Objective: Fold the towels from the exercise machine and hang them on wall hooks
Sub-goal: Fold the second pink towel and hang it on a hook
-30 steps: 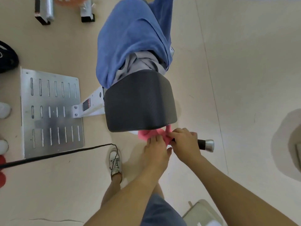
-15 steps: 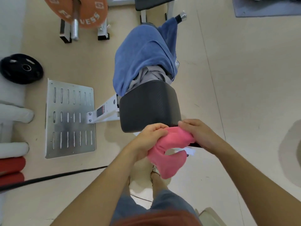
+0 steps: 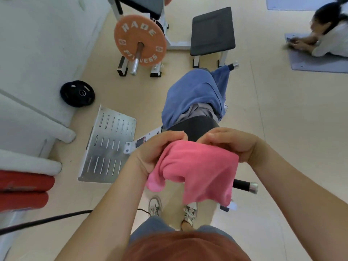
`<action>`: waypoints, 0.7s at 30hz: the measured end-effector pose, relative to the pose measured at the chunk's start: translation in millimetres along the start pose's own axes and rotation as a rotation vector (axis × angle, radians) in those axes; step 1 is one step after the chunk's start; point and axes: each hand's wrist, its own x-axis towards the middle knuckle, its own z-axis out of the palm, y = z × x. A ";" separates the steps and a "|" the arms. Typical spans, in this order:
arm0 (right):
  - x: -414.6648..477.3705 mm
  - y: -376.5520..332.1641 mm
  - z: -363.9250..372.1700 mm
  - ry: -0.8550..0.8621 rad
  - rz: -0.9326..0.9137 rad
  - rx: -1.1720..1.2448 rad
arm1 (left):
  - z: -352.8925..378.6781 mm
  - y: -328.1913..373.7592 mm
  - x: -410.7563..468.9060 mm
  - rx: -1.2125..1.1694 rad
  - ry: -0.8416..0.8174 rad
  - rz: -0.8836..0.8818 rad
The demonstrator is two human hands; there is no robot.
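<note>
Floor (image 3: 282,129): pale, bare over most of the view. White padded wall (image 3: 37,44) at the left, cut off by the frame edge.

Machine (image 3: 192,127): dark seat pad partly hidden behind the hands; a blue towel (image 3: 190,95) is draped over its far end, with grey cloth (image 3: 195,112) showing beneath. A slotted metal footplate (image 3: 107,146) is bolted at its left. A label on the white frame beside the plate is too small to read. A black handle with a chrome cap (image 3: 244,185) projects from under the pink towel.

Bench (image 3: 212,29): black pad, white legs, beyond the machine.

Orange plate (image 3: 140,40) on a bar in a white rack; white lettering reads "RADE" at top, first letters doubtful, and "FITNESS" below. Black plate (image 3: 77,93) lies flat on the floor near the wall.

Pink towel (image 3: 197,168): held in the air above the seat pad, hanging bunched; a small white tag at its lower corner is illegible.

Left hand (image 3: 156,151): grip clenched on the towel's upper left edge. Right hand (image 3: 233,144): grip pinching the upper right edge.

Second person (image 3: 327,34) lies on a grey mat, partly cut off
</note>
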 end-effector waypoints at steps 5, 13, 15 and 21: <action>16.0 -9.2 9.7 -0.089 -0.191 0.344 | -26.1 -10.3 -20.7 0.306 -0.007 0.031; 18.1 -15.9 57.8 0.443 -0.349 0.118 | -65.1 9.2 -67.7 0.139 0.078 0.519; 12.0 -19.7 68.5 0.572 -0.107 -0.609 | -66.8 20.8 -92.4 0.148 0.017 0.572; 10.5 -35.0 86.8 0.977 0.088 -1.284 | -77.3 27.9 -112.5 0.215 0.142 0.547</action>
